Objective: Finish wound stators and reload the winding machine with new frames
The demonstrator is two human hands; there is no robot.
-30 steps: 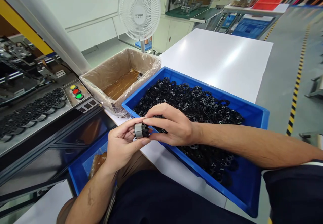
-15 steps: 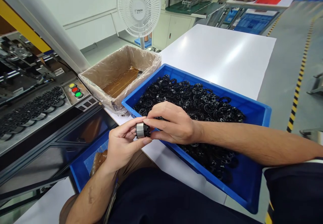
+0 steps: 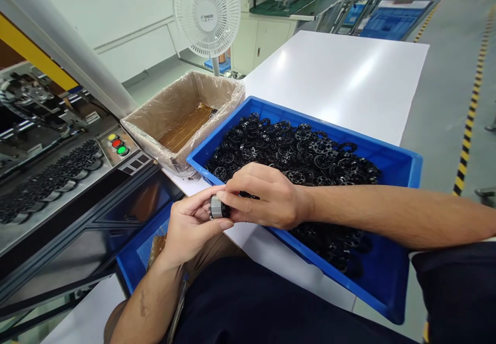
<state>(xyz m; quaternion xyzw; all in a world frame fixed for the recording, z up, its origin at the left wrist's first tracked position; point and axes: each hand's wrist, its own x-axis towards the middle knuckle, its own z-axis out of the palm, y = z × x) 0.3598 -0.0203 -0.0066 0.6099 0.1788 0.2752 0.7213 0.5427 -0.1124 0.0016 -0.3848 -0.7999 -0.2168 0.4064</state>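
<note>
Between the fingers and thumb of my left hand (image 3: pixel 194 225) is a small metal ring with black toothed plastic ends (image 3: pixel 217 208). My right hand (image 3: pixel 267 194) meets it from the other side, its fingertips closed on the ring's right end and partly covering it. Both hands are over the near left edge of a blue bin (image 3: pixel 411 178). Many loose black plastic ring parts (image 3: pixel 310 150) lie heaped in that bin, partly behind my right hand and forearm.
Left of me a machine bench carries rows of similar ring parts (image 3: pixel 50 178) and coloured buttons (image 3: pixel 117 143). A plastic-lined carton (image 3: pixel 155 137) stands behind the blue bin, before a white fan (image 3: pixel 206 16). The white table (image 3: pixel 341 75) extends beyond. Another blue bin (image 3: pixel 134 253) sits low at left.
My right fingers have shifted over the ring, covering more of its black end. The ring stays in both hands, and the view has moved slightly.
</note>
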